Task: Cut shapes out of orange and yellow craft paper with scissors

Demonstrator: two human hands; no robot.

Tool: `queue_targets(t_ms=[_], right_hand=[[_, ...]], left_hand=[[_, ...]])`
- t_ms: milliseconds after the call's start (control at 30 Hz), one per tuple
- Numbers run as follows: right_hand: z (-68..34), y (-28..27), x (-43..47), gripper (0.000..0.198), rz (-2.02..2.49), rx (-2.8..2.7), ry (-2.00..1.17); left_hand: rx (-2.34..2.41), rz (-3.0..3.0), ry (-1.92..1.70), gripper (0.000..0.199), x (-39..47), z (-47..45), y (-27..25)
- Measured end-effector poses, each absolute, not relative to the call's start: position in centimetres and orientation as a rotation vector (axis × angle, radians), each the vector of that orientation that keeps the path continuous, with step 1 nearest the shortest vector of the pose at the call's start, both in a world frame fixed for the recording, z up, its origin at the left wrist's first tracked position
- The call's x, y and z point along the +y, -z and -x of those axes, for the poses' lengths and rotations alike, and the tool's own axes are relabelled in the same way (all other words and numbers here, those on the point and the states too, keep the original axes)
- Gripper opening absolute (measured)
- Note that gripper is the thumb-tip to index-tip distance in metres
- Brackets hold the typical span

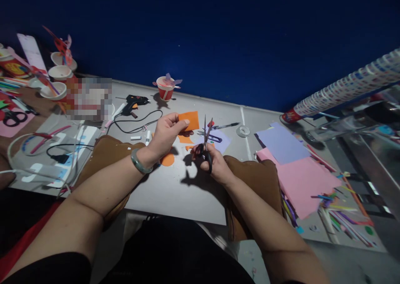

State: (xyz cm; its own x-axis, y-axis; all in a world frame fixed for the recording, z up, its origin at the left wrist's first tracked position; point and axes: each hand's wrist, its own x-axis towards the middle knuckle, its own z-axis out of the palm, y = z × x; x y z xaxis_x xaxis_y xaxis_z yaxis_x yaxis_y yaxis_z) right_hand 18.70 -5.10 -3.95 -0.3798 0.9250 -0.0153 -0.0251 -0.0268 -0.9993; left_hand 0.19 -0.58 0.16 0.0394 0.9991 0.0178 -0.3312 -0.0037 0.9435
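Observation:
Between the thumb and fingers of my left hand (167, 134) is a piece of orange paper (191, 119), held up above the table. My right hand (218, 165) grips a pair of scissors (205, 140) by the handles, blades pointing up and spread slightly apart. The blades are to the right of the orange paper and do not touch it. Below my left hand an orange paper circle (168, 159) lies on the table, with smaller orange scraps (186, 139) near it. Purple paper (223, 140) lies partly hidden behind the scissors.
A black glue gun (135, 104) with its cable lies at the back left, near a decorated paper cup (165, 90). A tape roll (243, 131) and a black pen (225, 126) are to the right. Pink sheets (308, 177) and stacked cups (346, 86) stand farther right.

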Motion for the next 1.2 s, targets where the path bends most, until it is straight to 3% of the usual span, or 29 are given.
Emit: queue_targets(t_ms=[833, 1200], right_hand=[[-18.46, 4.16, -5.30, 0.057, 1.024, -1.472, -1.535], [-18.35, 4.01, -5.34, 0.041, 1.035, -1.453, -1.522]], left_hand=[[0.889, -1.061, -1.242, 0.022, -1.03, -0.23, 0.29], [0.888, -1.048, -1.256, 0.021, -1.12, -0.33, 0.09]])
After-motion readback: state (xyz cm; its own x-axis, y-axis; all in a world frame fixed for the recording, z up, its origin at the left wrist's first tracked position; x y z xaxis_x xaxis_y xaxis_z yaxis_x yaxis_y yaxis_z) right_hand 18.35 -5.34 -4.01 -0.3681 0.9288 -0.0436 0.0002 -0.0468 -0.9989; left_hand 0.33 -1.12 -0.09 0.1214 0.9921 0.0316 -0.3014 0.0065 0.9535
